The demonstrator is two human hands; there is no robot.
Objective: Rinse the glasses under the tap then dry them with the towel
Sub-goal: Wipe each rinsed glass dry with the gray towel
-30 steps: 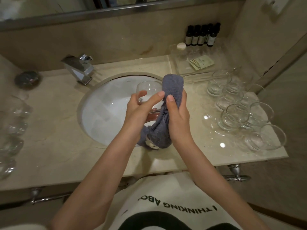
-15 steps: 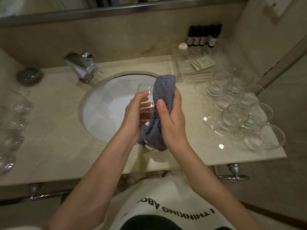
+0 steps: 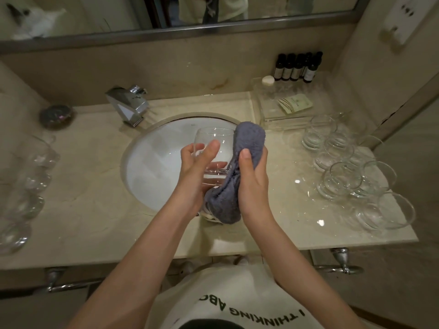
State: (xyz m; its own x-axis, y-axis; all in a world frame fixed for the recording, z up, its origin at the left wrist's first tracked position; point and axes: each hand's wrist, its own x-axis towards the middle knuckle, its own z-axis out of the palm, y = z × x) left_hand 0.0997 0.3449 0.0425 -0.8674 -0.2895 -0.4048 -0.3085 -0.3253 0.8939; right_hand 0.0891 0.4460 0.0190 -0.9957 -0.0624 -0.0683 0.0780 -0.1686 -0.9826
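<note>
So I'm looking down at the sink (image 3: 152,176) from above, and both hands are meeting right over the basin, near its 3 o'clock edge. The left hand (image 3: 198,173) is gripping a clear glass (image 3: 215,142), fingers wrapped around the far side and thumb pressing the near side, with the glass tilting so its mouth is pointing toward 12 o'clock. The right hand (image 3: 253,180) is curling around a grey towel (image 3: 240,172), thumb on top, pressing it against the glass's 3 o'clock side. The towel is hanging down past both wrists toward 6 o'clock.

The tap (image 3: 127,105) is sitting at about 11 o'clock from the basin on the surface (image 3: 85,210). Over at 3 o'clock I'm seeing a cluster of glasses (image 3: 351,172) standing close together, some touching. At 9 o'clock there's another row of glasses (image 3: 26,186), pretty blurry at the frame edge. Up at 1 o'clock, dark little bottles (image 3: 297,67) are lining the wall behind a clear tray (image 3: 278,108).
</note>
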